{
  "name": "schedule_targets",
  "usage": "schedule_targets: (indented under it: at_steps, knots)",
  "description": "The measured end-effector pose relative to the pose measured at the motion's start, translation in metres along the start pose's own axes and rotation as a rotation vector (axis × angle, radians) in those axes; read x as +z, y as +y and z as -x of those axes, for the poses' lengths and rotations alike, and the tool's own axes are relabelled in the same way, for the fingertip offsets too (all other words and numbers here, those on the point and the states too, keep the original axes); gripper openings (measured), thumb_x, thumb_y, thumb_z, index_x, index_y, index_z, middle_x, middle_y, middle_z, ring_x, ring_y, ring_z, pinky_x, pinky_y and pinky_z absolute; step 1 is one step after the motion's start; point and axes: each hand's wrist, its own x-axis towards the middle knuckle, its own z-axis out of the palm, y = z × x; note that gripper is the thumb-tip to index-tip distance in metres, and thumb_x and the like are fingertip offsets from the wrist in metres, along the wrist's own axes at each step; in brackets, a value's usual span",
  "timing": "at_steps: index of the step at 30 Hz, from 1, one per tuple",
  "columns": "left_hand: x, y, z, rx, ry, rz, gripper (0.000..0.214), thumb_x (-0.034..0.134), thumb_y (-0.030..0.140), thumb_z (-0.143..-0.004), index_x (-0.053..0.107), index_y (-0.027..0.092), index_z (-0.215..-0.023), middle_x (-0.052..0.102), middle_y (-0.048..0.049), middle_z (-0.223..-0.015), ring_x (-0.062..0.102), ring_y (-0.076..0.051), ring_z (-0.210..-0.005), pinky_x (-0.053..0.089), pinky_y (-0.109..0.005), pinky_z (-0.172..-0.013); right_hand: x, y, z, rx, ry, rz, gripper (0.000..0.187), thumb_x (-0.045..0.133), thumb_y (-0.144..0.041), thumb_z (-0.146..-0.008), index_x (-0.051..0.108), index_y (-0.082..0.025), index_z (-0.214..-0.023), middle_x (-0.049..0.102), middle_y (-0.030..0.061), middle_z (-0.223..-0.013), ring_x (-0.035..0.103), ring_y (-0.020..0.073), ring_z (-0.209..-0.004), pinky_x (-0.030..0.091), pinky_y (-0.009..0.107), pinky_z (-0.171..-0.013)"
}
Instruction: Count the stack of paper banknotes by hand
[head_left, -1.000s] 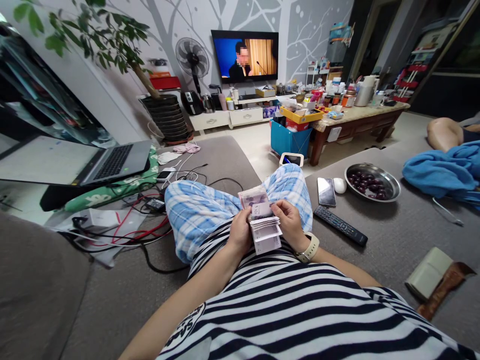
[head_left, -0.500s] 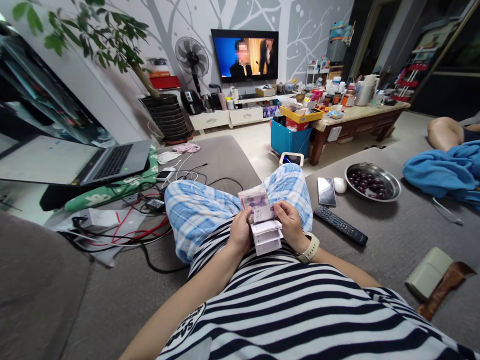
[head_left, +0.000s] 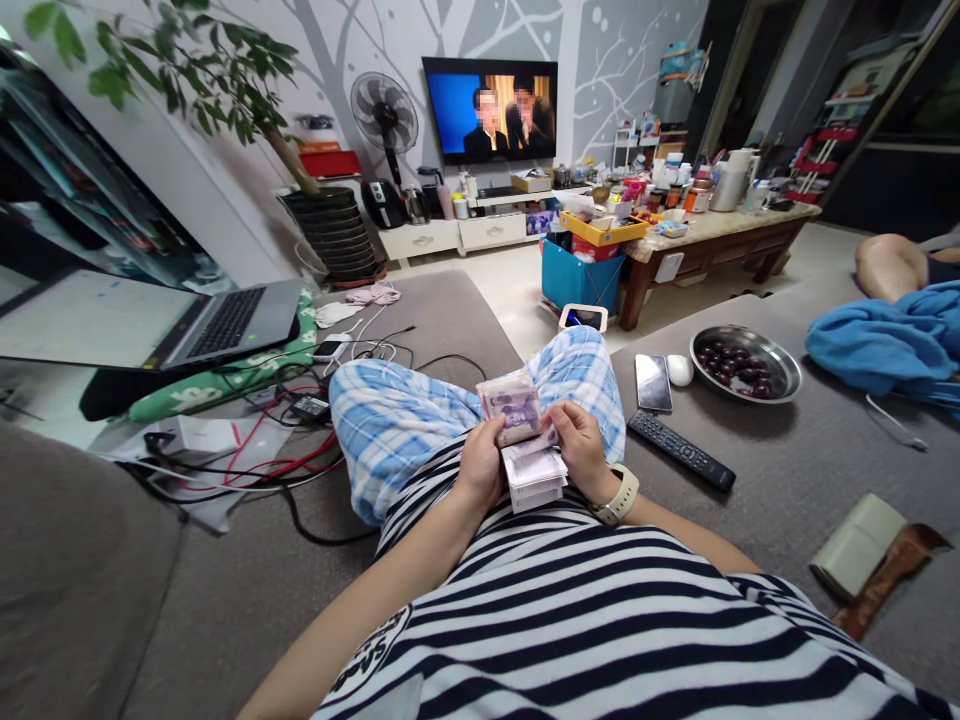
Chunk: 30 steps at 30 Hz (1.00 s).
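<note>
A stack of purple-pink banknotes (head_left: 517,410) is between my hands, above my lap. My left hand (head_left: 482,460) is closed around its left side, thumb on top. At the stack's right edge, my right hand (head_left: 582,448) pinches a banknote between thumb and fingertips; that note is partly hidden by the fingers. Several folded-over notes (head_left: 535,470) hang toward me below the upright part of the stack. A watch with a pale band (head_left: 619,497) is on my right wrist. Blue plaid trousers (head_left: 405,410) cover my crossed legs.
To the right on the sofa lie a phone (head_left: 653,383), a white mouse (head_left: 680,370), a remote (head_left: 681,451), a steel bowl of dark fruit (head_left: 781,385) and a pale wallet (head_left: 859,545). Cables (head_left: 300,460) and a laptop (head_left: 225,325) are left. Another person's leg (head_left: 891,265) shows far right.
The note at my right fingers has been turned down toward me, baring the portrait side of the upper stack. The folded part hangs less fanned out. My left hand keeps its place.
</note>
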Motion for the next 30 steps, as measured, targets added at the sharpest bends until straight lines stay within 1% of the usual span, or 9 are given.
schedule_targets:
  at_steps: [3,7,11,15,20,25,28,30]
  knots:
    - [0.002,0.002,0.002,0.000,0.006,-0.001,0.023,0.080,0.032,-0.058,0.069,0.015,-0.069,0.071,-0.0020,-0.063,0.069,-0.022,-0.068,0.054,-0.032,-0.069,0.001,-0.001,0.000,0.027,-0.039,-0.075,0.044,0.057,-0.060,-0.092,0.062,-0.021,-0.072,0.053,-0.0026,-0.054,0.045,0.0130,-0.051,0.036,0.029,-0.056]
    - [0.001,0.003,0.002,-0.032,-0.011,0.004,0.024,0.081,0.032,-0.059,0.067,0.016,-0.071,0.068,-0.0017,-0.061,0.071,-0.026,-0.073,0.055,-0.036,-0.074,0.003,-0.005,-0.001,0.032,-0.039,-0.051,0.043,0.065,-0.059,-0.086,0.058,-0.021,-0.066,0.052,-0.0033,-0.053,0.045,0.0126,-0.052,0.038,0.029,-0.057]
    - [-0.001,0.003,0.002,-0.041,-0.013,-0.007,0.026,0.081,0.031,-0.058,0.069,0.015,-0.075,0.069,-0.0027,-0.061,0.072,-0.027,-0.075,0.056,-0.037,-0.075,0.003,-0.004,-0.003,0.062,0.029,-0.008,0.040,0.074,-0.056,-0.077,0.056,-0.021,-0.068,0.050,-0.0047,-0.057,0.042,0.0120,-0.054,0.036,0.027,-0.054]
    - [-0.001,0.003,0.002,-0.068,-0.048,-0.009,0.028,0.079,0.028,-0.058,0.070,0.015,-0.080,0.073,-0.0058,-0.069,0.074,-0.029,-0.081,0.057,-0.039,-0.077,0.003,0.003,-0.006,0.069,0.102,-0.027,0.037,0.080,-0.048,-0.072,0.055,-0.021,-0.075,0.050,-0.0050,-0.065,0.043,0.0118,-0.058,0.037,0.027,-0.056]
    - [-0.002,0.003,0.003,-0.087,-0.084,-0.020,0.033,0.080,0.026,-0.057,0.069,0.015,-0.086,0.075,-0.0062,-0.073,0.075,-0.030,-0.082,0.058,-0.041,-0.079,0.002,0.008,-0.009,0.085,0.131,-0.020,0.034,0.078,-0.045,-0.073,0.054,-0.021,-0.079,0.049,-0.0062,-0.065,0.043,0.0120,-0.059,0.036,0.026,-0.056]
    - [-0.002,0.003,0.002,-0.099,-0.081,-0.005,0.035,0.081,0.025,-0.056,0.068,0.015,-0.088,0.074,-0.0069,-0.071,0.075,-0.032,-0.086,0.058,-0.042,-0.080,0.003,0.006,-0.010,0.089,0.110,0.036,0.035,0.073,-0.050,-0.076,0.054,-0.021,-0.072,0.050,-0.0049,-0.062,0.045,0.0133,-0.059,0.037,0.027,-0.057]
    - [-0.001,0.003,0.001,-0.084,-0.060,0.001,0.033,0.081,0.026,-0.055,0.068,0.015,-0.083,0.074,-0.0070,-0.070,0.075,-0.032,-0.087,0.058,-0.042,-0.080,0.003,0.006,-0.010,0.081,0.094,0.056,0.036,0.072,-0.052,-0.077,0.055,-0.021,-0.069,0.051,-0.0044,-0.062,0.045,0.0133,-0.060,0.038,0.027,-0.057]
    - [0.000,0.003,0.000,-0.060,-0.045,0.007,0.030,0.081,0.030,-0.056,0.068,0.015,-0.078,0.074,-0.0071,-0.069,0.074,-0.033,-0.088,0.058,-0.042,-0.081,0.002,0.006,-0.010,0.075,0.095,0.058,0.035,0.072,-0.051,-0.077,0.055,-0.021,-0.069,0.051,-0.0044,-0.062,0.045,0.0132,-0.060,0.038,0.027,-0.058]
